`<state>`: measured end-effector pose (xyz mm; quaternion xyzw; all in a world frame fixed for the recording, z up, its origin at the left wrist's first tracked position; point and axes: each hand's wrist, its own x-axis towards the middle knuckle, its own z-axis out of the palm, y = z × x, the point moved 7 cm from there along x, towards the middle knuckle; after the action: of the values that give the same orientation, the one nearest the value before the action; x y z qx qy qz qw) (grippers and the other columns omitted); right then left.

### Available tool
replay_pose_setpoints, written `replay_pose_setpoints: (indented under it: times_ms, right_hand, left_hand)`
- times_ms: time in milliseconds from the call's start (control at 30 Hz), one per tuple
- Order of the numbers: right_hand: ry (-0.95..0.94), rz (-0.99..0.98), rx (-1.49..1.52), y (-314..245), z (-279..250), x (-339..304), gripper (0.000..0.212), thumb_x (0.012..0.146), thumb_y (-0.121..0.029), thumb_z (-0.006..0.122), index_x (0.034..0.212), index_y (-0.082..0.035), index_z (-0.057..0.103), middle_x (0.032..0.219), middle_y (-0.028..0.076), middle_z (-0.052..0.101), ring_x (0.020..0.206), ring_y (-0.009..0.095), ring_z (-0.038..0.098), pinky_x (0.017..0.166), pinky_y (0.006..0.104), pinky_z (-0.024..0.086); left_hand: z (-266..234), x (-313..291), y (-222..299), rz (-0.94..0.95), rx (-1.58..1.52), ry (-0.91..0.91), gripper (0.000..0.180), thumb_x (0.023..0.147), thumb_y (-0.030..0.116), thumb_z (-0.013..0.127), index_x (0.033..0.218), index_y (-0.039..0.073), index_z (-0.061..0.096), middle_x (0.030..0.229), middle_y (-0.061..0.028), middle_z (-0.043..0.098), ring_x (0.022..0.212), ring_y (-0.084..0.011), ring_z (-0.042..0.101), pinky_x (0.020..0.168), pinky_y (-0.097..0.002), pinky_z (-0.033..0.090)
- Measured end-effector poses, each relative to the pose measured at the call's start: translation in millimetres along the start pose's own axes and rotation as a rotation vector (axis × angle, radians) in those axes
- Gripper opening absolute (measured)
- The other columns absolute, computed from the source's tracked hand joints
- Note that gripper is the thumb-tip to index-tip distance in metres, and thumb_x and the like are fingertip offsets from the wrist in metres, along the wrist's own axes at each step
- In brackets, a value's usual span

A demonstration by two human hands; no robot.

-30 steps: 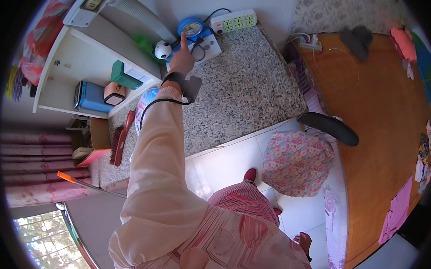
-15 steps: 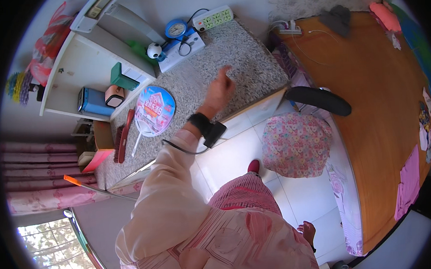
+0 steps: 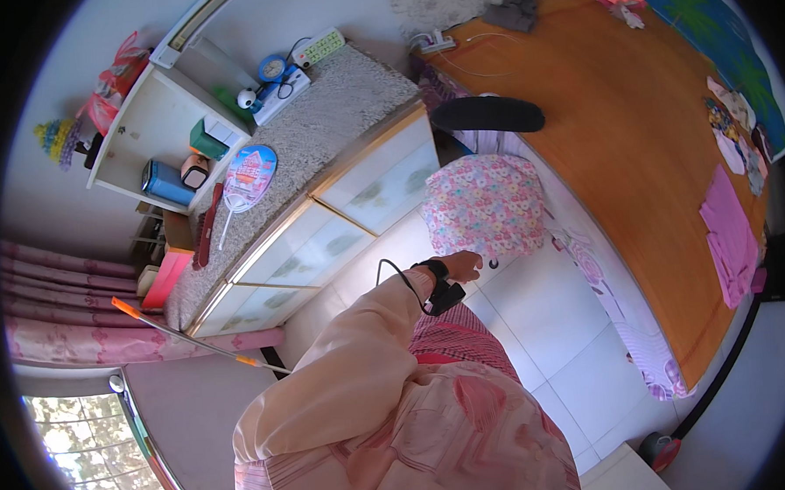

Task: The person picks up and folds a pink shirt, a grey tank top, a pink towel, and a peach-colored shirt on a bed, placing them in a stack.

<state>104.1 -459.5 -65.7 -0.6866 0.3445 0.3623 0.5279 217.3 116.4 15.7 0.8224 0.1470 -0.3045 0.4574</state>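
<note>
My left hand (image 3: 462, 266) is over the floor by the near edge of a floral-covered chair seat (image 3: 484, 201), with a black strap and small device on its wrist. Its fingers are loosely bent and slightly apart, with nothing seen in them. Whether the hand touches the seat cover I cannot tell. The chair's black backrest (image 3: 488, 116) stands beyond the seat, close to a wooden bed board (image 3: 616, 148). My right hand is out of sight.
To the left is a granite-topped cabinet (image 3: 338, 107) carrying a round hand fan (image 3: 251, 176), a red-handled brush (image 3: 208, 227), a blue clock (image 3: 272, 68) and a power strip (image 3: 318, 48). An orange-tipped stick (image 3: 182, 334) leans nearby. Pink cloth (image 3: 728, 235) lies on the bed.
My left hand has moved from above the granite top down and right toward the chair. The view has turned right, showing more cabinet front. The dark hand or foot at lower right has left view.
</note>
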Motion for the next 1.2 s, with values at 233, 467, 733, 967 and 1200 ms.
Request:
replay_pose_setpoints:
  times_ms: [233, 467, 733, 967, 1200]
  right_hand:
    - [0.087, 0.118, 0.168, 72.1, -64.5, -21.6, 0.024, 0.087, -0.020, 0.054, 0.103, -0.002, 0.054, 0.078, 0.011, 0.059, 0.067, 0.020, 0.061, 0.052, 0.0328, 0.051]
    - [0.120, 0.048, 0.392, 99.4, -71.8, -28.8, 0.022, 0.087, -0.022, 0.056, 0.100, -0.004, 0.054, 0.075, 0.008, 0.059, 0.065, 0.018, 0.061, 0.050, 0.0312, 0.050]
    - [0.292, 0.094, 0.510, 109.1, -120.6, -59.1, 0.025, 0.087, -0.017, 0.053, 0.105, -0.002, 0.058, 0.082, 0.009, 0.064, 0.069, 0.017, 0.063, 0.055, 0.0299, 0.053]
    - [0.433, 0.190, 0.233, 266.4, -247.3, -105.4, 0.023, 0.085, -0.021, 0.050, 0.090, -0.001, 0.061, 0.078, 0.013, 0.065, 0.064, 0.022, 0.063, 0.050, 0.0342, 0.051]
    - [0.625, 0.250, 0.696, 134.7, -370.9, -85.1, 0.028, 0.089, -0.015, 0.046, 0.111, 0.002, 0.052, 0.086, 0.015, 0.063, 0.073, 0.022, 0.064, 0.057, 0.0346, 0.054]
  left_hand:
    - [55.2, 28.9, 54.6, 0.260, 0.294, 0.099, 0.037, 0.074, 0.017, 0.056, 0.107, 0.001, 0.059, 0.099, -0.0193, 0.064, 0.093, -0.0312, 0.061, 0.077, -0.0416, 0.047]
    - [119.3, 70.9, 64.9, 0.251, 0.354, -0.117, 0.017, 0.073, 0.016, 0.056, 0.084, 0.003, 0.061, 0.071, -0.0145, 0.062, 0.061, -0.0281, 0.060, 0.057, -0.0396, 0.050]
    - [213.6, 182.1, 79.7, 0.051, 0.434, -0.341, 0.019, 0.080, 0.013, 0.055, 0.088, -0.004, 0.059, 0.067, -0.0126, 0.063, 0.060, -0.0213, 0.065, 0.053, -0.0327, 0.055]
    - [379.9, 297.3, 291.3, 0.392, 0.554, -0.370, 0.019, 0.077, 0.020, 0.054, 0.083, 0.004, 0.062, 0.069, -0.0139, 0.063, 0.067, -0.0324, 0.062, 0.065, -0.0418, 0.050]
    - [553.4, 338.5, 526.7, 0.652, 0.474, -0.513, 0.024, 0.081, 0.014, 0.055, 0.098, -0.003, 0.056, 0.074, -0.0144, 0.064, 0.063, -0.0200, 0.063, 0.058, -0.0334, 0.050]
